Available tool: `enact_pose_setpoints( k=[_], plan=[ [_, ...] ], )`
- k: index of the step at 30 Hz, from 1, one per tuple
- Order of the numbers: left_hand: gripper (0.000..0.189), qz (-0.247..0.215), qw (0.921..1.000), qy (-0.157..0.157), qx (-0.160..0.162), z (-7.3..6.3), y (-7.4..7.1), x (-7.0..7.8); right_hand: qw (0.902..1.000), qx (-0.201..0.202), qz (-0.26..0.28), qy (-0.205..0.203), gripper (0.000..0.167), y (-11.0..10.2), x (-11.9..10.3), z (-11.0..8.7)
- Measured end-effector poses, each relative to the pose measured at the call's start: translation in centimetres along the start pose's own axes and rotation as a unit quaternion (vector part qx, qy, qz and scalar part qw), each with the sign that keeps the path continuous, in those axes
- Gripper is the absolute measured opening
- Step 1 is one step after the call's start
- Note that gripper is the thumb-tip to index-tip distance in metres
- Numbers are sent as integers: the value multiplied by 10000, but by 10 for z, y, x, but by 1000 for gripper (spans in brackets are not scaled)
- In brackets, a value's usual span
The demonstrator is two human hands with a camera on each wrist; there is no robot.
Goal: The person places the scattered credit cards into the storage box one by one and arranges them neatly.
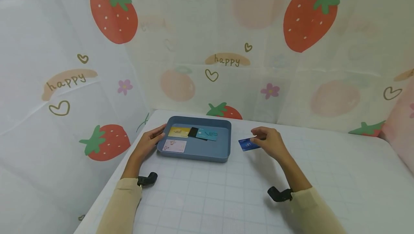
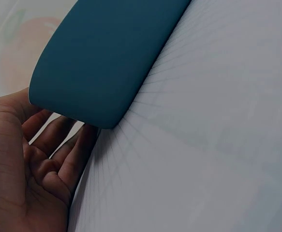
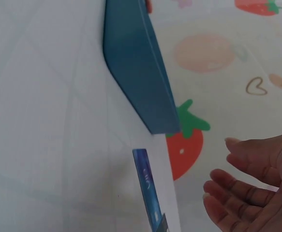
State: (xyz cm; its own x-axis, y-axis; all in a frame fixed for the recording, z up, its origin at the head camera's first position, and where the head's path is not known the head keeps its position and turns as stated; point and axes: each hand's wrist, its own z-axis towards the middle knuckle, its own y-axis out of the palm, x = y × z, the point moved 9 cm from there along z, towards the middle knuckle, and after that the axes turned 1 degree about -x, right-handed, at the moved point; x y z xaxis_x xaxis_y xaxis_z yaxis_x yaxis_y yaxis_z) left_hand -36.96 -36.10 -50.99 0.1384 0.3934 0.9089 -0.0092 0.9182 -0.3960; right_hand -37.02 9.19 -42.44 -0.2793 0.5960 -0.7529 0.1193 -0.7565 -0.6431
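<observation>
A blue-grey tray (image 1: 207,151) lies on the table with several cards in it. At its left side my left hand (image 1: 150,142) grips the edge, thumb by the rim and fingers along the outside wall, as the left wrist view also shows with the hand (image 2: 44,164) at the tray's corner (image 2: 82,63). To the right of the tray is a dark blue VIP card (image 1: 247,145). My right hand (image 1: 270,142) is just over that card's right end. In the right wrist view its loosely bent fingers (image 3: 242,193) appear apart from the card (image 3: 148,183).
Inside the tray are a yellow card (image 1: 179,132), a pink-white card (image 1: 174,146), a black card (image 1: 193,132) and a teal VIP card (image 1: 207,134) overlapping it. A white gridded cloth (image 1: 200,194) covers the table. Strawberry-print curtains (image 1: 194,40) stand behind and beside it.
</observation>
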Motion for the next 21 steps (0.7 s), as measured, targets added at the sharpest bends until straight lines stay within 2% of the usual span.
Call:
enact_pose_setpoints(
  k=[4, 12, 19, 21],
  plan=[
    [53, -69, 9999, 82, -48, 0, 0, 1, 9996, -112, -154, 191, 38, 2, 12, 6],
    [51, -88, 9999, -49, -75, 1, 0, 0, 9981, -354, -379, 339, 42, 7, 28, 17],
    [50, -14, 9999, 13, -168, -12, 1, 32, 9958, -591, -622, 303, 49, 13, 37, 22],
    [50, -53, 9998, 20, -187, -13, 2, 36, 9950, -633, -721, 283, 50, 15, 40, 23]
  ],
)
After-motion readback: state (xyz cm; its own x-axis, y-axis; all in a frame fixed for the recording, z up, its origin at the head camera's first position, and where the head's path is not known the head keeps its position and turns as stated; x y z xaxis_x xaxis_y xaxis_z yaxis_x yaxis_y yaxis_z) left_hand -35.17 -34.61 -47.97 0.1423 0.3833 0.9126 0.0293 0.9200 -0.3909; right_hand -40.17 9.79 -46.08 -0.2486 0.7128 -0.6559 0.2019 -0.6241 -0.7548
